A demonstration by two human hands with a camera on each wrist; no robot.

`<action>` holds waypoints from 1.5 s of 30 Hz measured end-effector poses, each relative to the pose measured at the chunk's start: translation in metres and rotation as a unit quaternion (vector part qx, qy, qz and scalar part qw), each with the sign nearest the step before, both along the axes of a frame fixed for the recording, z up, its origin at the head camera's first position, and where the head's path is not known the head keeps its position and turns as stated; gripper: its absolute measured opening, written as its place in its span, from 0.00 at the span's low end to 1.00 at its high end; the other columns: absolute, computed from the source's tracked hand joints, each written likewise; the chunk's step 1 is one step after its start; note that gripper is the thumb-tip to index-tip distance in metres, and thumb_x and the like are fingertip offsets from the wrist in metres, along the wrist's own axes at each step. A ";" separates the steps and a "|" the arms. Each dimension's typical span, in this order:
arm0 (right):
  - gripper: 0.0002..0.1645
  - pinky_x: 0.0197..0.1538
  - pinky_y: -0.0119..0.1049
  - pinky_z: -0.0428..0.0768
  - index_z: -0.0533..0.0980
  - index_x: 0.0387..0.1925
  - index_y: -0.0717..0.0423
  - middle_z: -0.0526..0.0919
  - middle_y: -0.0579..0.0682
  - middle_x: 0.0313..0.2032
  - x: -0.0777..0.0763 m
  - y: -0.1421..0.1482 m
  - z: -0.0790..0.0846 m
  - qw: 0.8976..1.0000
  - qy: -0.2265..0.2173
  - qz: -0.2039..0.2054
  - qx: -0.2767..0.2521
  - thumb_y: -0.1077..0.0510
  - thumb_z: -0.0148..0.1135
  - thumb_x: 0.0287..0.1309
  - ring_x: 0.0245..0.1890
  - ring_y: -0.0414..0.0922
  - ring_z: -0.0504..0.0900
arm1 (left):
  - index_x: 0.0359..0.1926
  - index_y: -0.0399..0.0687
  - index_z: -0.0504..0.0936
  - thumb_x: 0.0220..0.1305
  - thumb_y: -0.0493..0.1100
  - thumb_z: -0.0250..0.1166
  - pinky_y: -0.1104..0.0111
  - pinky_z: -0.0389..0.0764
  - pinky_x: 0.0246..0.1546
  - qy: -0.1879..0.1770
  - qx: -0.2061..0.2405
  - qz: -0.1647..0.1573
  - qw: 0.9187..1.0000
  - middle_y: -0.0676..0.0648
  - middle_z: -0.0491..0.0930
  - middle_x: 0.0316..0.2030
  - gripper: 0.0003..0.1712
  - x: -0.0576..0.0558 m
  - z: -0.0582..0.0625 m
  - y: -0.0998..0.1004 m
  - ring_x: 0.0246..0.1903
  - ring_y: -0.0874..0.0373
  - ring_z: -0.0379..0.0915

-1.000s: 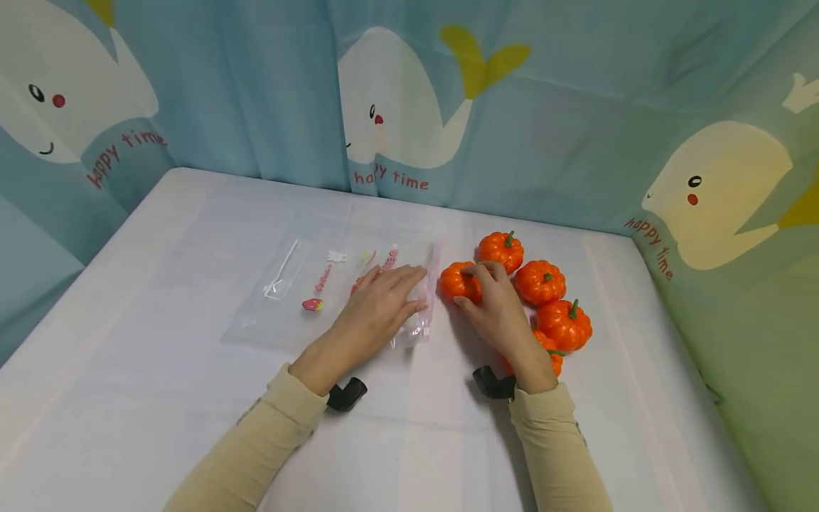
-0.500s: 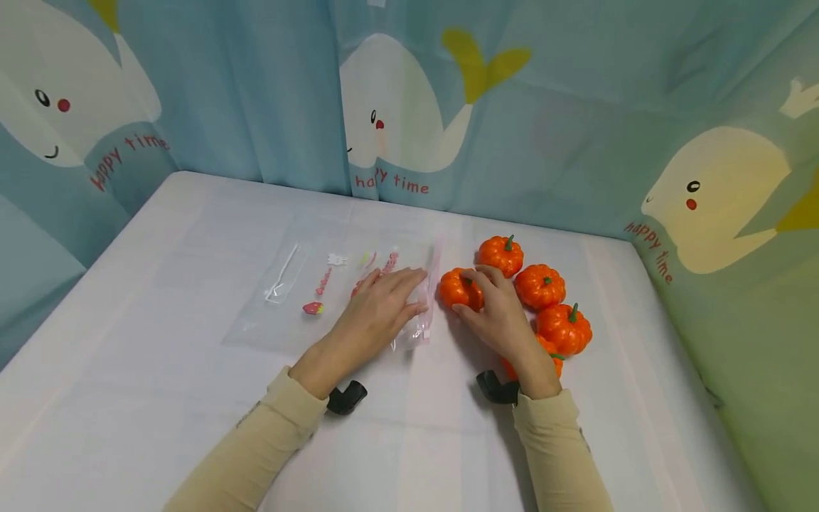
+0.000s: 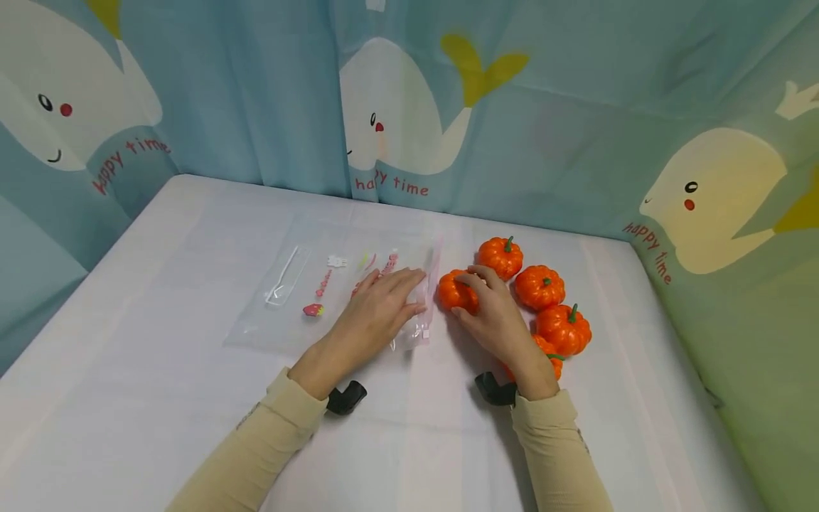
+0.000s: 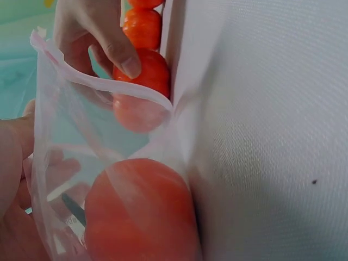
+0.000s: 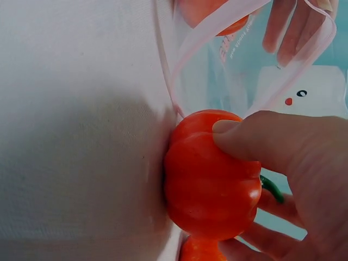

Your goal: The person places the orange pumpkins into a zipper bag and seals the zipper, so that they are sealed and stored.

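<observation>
A clear zip bag (image 3: 288, 323) with a pink zip edge and printed strawberries lies on the table, its mouth raised and facing right. My left hand (image 3: 377, 306) holds the upper film near that mouth, fingers showing through the plastic in the left wrist view. Inside the bag sits one orange toy pumpkin (image 4: 141, 212), hidden under the hand in the head view. Just outside the mouth, my right hand (image 3: 499, 313) grips another pumpkin (image 5: 209, 174), thumb on one side and fingers round the other, by its green stem (image 5: 272, 189).
Several more pumpkins stand in a curved row on the right, among them a far one (image 3: 500, 258), a middle one (image 3: 540, 287) and a near one (image 3: 564, 329). Another lies partly under the right wrist. A blue curtain (image 3: 269, 92) hangs behind the white table (image 3: 160, 405).
Both hands stay in nearly the same places. The right fingers have shifted slightly on the pumpkin, and the head view has tipped a little.
</observation>
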State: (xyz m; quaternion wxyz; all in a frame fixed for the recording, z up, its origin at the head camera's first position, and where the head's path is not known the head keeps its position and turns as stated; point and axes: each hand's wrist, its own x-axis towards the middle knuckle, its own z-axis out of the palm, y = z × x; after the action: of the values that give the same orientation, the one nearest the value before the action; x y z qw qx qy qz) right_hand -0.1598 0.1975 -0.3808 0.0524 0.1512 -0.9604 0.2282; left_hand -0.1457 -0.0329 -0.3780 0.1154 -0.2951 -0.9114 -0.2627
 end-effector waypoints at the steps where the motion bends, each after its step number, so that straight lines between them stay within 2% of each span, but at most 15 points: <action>1: 0.30 0.66 0.54 0.73 0.75 0.58 0.58 0.70 0.59 0.65 0.000 0.000 0.000 1.000 0.003 0.003 0.003 0.58 0.73 0.54 0.65 0.59 0.71 | 0.68 0.42 0.71 0.70 0.50 0.61 0.42 0.64 0.69 -0.001 0.001 0.001 1.000 0.43 0.75 0.64 0.29 0.000 0.000 0.000 0.66 0.50 0.70; 7: 0.29 0.65 0.52 0.76 0.77 0.57 0.58 0.72 0.58 0.63 0.000 0.000 0.003 0.999 0.033 0.020 0.011 0.58 0.74 0.53 0.63 0.58 0.74 | 0.67 0.42 0.71 0.70 0.50 0.62 0.42 0.64 0.69 0.018 0.000 0.000 1.000 0.43 0.75 0.64 0.30 -0.002 0.000 0.000 0.65 0.50 0.70; 13: 0.27 0.64 0.51 0.77 0.78 0.55 0.58 0.72 0.58 0.63 0.003 -0.001 0.005 0.998 0.039 0.043 0.018 0.60 0.74 0.53 0.64 0.57 0.73 | 0.68 0.43 0.70 0.71 0.50 0.61 0.41 0.63 0.70 -0.012 0.001 -0.005 1.000 0.43 0.74 0.65 0.30 0.000 -0.002 -0.001 0.66 0.49 0.69; 19: 0.27 0.62 0.51 0.78 0.78 0.55 0.58 0.72 0.57 0.63 0.005 -0.002 0.015 0.996 0.065 0.066 0.011 0.62 0.74 0.52 0.63 0.57 0.74 | 0.68 0.42 0.71 0.71 0.49 0.61 0.42 0.65 0.69 0.013 0.001 -0.008 1.000 0.43 0.75 0.64 0.29 -0.002 0.000 -0.001 0.66 0.49 0.70; 22: 0.26 0.62 0.52 0.78 0.78 0.55 0.57 0.72 0.57 0.63 0.007 -0.001 0.017 0.995 0.066 0.077 0.005 0.62 0.73 0.53 0.63 0.57 0.74 | 0.68 0.42 0.71 0.71 0.49 0.61 0.42 0.64 0.69 0.007 0.003 -0.007 1.000 0.43 0.75 0.64 0.29 -0.002 0.000 -0.001 0.66 0.49 0.70; 29: 0.25 0.62 0.51 0.78 0.77 0.56 0.56 0.73 0.55 0.63 0.009 -0.001 0.016 0.991 0.043 0.116 -0.046 0.63 0.70 0.55 0.62 0.54 0.75 | 0.70 0.44 0.69 0.71 0.52 0.60 0.41 0.61 0.71 -0.021 0.001 -0.005 1.000 0.43 0.73 0.66 0.31 0.000 -0.002 -0.002 0.67 0.49 0.68; 32: 0.26 0.63 0.50 0.77 0.77 0.57 0.56 0.73 0.54 0.64 0.009 -0.004 0.016 0.989 0.023 0.133 -0.060 0.63 0.70 0.55 0.63 0.53 0.74 | 0.70 0.44 0.68 0.71 0.52 0.60 0.41 0.61 0.71 -0.017 0.007 -0.007 1.000 0.44 0.73 0.66 0.31 0.000 -0.002 -0.002 0.67 0.49 0.68; 38: 0.27 0.66 0.49 0.75 0.77 0.59 0.53 0.73 0.50 0.64 0.011 -0.010 0.011 0.986 -0.034 0.141 -0.084 0.59 0.72 0.56 0.65 0.50 0.72 | 0.70 0.44 0.68 0.70 0.51 0.61 0.41 0.61 0.71 -0.013 0.017 -0.015 1.000 0.43 0.73 0.66 0.32 0.002 -0.006 -0.001 0.68 0.50 0.68; 45: 0.25 0.69 0.50 0.72 0.76 0.59 0.48 0.73 0.46 0.64 0.009 -0.008 0.005 0.979 -0.061 0.153 -0.118 0.58 0.69 0.59 0.67 0.47 0.70 | 0.70 0.43 0.68 0.71 0.51 0.60 0.42 0.61 0.71 0.004 0.013 -0.017 1.000 0.43 0.73 0.66 0.31 0.002 -0.006 0.000 0.67 0.50 0.68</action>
State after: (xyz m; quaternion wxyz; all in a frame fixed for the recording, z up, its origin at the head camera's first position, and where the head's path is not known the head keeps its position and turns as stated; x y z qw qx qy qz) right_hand -0.1503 0.1894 -0.3758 -0.0241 0.2750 -0.8936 0.3539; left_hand -0.1441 -0.0327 -0.3835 0.1183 -0.3097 -0.9025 -0.2750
